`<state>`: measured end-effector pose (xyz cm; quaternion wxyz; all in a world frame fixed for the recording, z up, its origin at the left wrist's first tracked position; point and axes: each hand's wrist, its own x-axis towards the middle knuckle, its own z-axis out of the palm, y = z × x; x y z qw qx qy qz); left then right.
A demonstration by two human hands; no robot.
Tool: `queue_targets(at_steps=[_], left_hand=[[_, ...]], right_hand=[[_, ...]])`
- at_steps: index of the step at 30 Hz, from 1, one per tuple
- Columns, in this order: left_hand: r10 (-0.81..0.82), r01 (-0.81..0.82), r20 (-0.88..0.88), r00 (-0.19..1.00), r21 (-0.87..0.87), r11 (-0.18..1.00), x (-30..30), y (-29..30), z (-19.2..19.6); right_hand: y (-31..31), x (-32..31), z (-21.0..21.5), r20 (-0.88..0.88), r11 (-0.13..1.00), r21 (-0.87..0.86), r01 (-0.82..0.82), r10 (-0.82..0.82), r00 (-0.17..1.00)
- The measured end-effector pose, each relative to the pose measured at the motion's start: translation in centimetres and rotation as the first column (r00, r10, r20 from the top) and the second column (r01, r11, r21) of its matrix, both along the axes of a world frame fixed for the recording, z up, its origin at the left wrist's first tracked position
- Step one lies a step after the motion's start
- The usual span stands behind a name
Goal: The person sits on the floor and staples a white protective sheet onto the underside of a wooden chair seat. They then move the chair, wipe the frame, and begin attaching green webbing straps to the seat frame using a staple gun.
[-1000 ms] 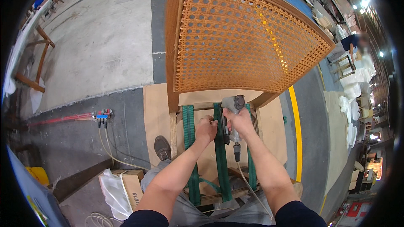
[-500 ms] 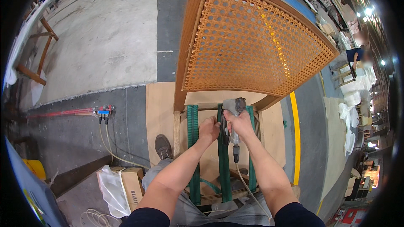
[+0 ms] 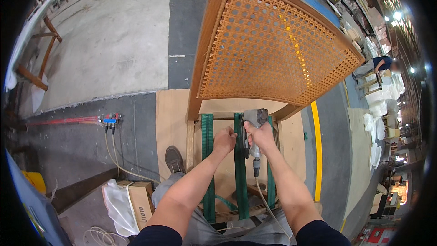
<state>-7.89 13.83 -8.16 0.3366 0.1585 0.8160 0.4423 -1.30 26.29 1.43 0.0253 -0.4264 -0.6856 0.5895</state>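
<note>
A wooden chair frame stands before me, its tall back filled with woven cane [image 3: 273, 50]. Green webbing straps [image 3: 241, 173] run lengthwise over its open seat. My right hand [image 3: 260, 137] is wrapped round a grey and black air staple gun [image 3: 256, 118], held above the seat between the middle and right straps. An air hose [image 3: 272, 209] trails from its grip toward my lap. Beside the gun and the middle strap, my left hand [image 3: 224, 141] is closed, fingertips pinched together. Whatever lies in that pinch is too small or hidden to make out.
Brown board [image 3: 170, 109] lies under the chair. A carton [image 3: 139, 202] with white plastic wrap sits at lower left. Red pipework with a blue-handled air fitting [image 3: 110, 120] and hoses is on the left. At far right, a person [image 3: 381, 66] stands near wrapped goods.
The staple gun and my right hand have shifted slightly and tilted a little. My left hand stays closed by the middle strap. The whole view has moved a touch.
</note>
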Motion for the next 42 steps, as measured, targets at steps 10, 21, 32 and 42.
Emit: queue_targets(at_steps=[10, 21, 32, 42], left_hand=[[0.010, -0.025, 0.225, 0.974, 0.062, 0.998, 1.3, 0.9, 0.1], [-0.233, -0.216, 0.709, 0.666, 0.482, 0.849, 5.4, -2.9, 0.4], [-0.087, -0.291, 0.803, 0.590, 0.311, 0.905, 18.2, -7.5, 6.1], [0.106, -0.257, 0.934, 0.342, -0.016, 0.966, 33.4, -15.4, 5.8]], right_hand=[[0.7, 2.2, 2.2, -0.037, 1.000, 0.013, 0.026, -0.026, 0.999], [2.8, 27.9, 18.1, -0.088, 0.899, 0.100, 0.426, -0.419, 0.904], [2.9, 61.0, 7.8, -0.081, 0.375, -0.218, 0.901, -0.927, 0.366], [2.6, 65.2, -0.1, -0.068, 0.343, -0.094, 0.935, -0.939, 0.338]])
